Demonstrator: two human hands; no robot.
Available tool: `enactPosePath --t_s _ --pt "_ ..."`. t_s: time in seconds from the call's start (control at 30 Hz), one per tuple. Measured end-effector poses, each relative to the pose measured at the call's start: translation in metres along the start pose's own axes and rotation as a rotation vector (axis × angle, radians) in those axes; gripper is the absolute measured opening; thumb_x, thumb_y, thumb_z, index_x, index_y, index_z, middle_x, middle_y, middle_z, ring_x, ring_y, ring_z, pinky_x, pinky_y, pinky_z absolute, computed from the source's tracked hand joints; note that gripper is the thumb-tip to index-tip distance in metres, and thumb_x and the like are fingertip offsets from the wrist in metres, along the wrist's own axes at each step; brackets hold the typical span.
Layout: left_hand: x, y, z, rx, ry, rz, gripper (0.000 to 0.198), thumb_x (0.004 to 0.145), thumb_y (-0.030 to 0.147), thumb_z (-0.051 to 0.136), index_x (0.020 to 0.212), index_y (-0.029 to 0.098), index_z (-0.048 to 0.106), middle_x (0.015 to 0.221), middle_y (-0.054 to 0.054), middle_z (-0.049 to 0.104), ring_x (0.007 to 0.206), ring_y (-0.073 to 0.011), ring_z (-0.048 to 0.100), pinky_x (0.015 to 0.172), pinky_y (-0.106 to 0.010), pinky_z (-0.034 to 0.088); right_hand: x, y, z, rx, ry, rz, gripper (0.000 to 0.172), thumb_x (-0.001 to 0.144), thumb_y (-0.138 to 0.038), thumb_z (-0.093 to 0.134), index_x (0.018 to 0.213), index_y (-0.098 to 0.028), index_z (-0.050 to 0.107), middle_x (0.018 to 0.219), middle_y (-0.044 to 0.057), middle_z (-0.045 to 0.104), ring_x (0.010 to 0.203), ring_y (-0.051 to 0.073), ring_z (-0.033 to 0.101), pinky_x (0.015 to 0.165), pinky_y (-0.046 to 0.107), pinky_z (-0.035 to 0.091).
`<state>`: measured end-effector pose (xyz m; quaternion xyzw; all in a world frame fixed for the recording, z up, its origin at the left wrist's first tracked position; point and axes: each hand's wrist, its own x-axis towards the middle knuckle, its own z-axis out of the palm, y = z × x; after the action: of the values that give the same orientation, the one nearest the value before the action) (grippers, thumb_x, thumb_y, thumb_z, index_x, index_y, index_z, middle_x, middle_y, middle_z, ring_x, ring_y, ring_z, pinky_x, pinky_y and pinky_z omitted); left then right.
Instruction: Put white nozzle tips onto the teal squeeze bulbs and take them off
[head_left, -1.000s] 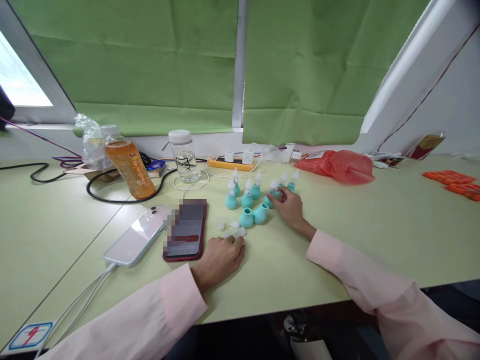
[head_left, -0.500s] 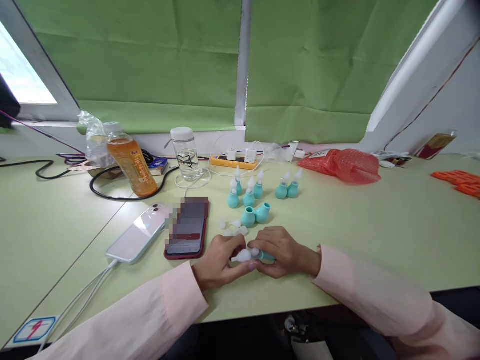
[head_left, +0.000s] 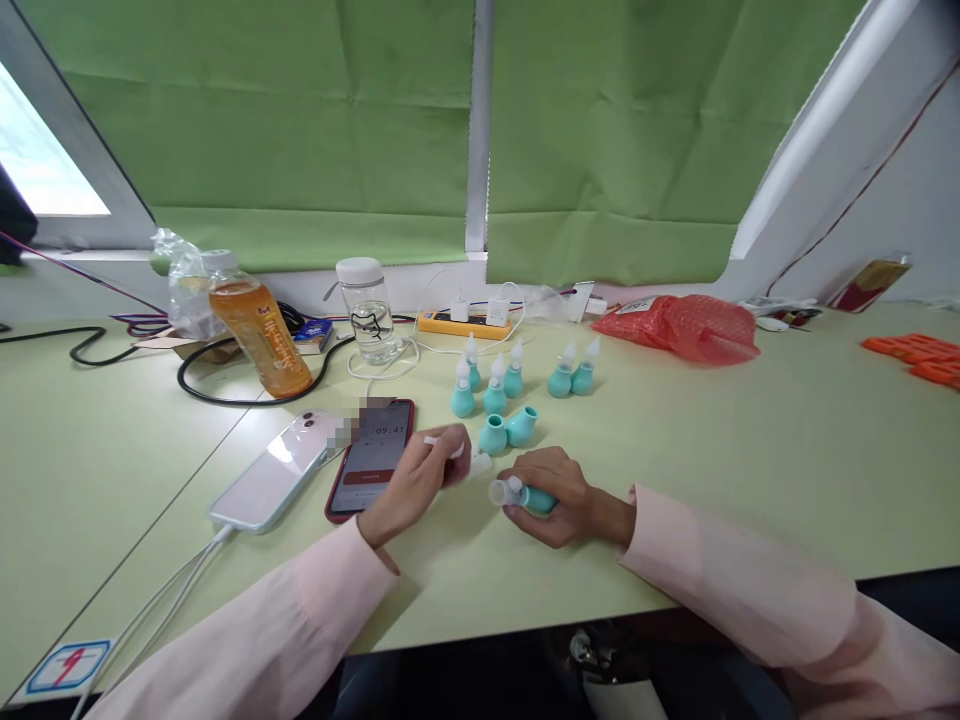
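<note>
My right hand is closed round a teal rubber bulb lying sideways, its clear neck pointing left. A short way to its left, my left hand pinches a small white tip, raised just off the table beside the red phone. Two teal bulbs without tips sit just beyond my hands. Further back, several assembled bulbs with white tips stand upright, with a pair to their right. A loose white tip lies between my hands.
A white phone on a cable lies left of the red phone. An orange drink bottle, a clear jar, a yellow power strip and black cables stand at the back. A red bag lies at the back right, orange parts far right.
My right hand brought a bulb from the back row to the near table. My left hand pulled the white tip off it and moved away to the left.
</note>
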<state>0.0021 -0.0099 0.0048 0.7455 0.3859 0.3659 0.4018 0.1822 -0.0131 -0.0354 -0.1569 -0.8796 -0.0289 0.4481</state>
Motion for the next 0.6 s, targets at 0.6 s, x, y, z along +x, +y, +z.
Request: enactPosePath --t_s 0.6 --pt "0.042 -0.026 -0.020 1.016 0.075 -0.073 0.030 0.081 0.030 0.035 0.101 0.016 0.053 0.079 -0.006 0.058 0.074 -0.0187 0.055 0.063 -0.029 0.041 0.000 0.000 0.004 -0.138 -0.078 0.225 0.017 0.072 -0.027 0.054 0.084 -0.016 0.057 0.070 0.005 0.062 0.062 0.014 0.057 0.052 0.024 0.042"
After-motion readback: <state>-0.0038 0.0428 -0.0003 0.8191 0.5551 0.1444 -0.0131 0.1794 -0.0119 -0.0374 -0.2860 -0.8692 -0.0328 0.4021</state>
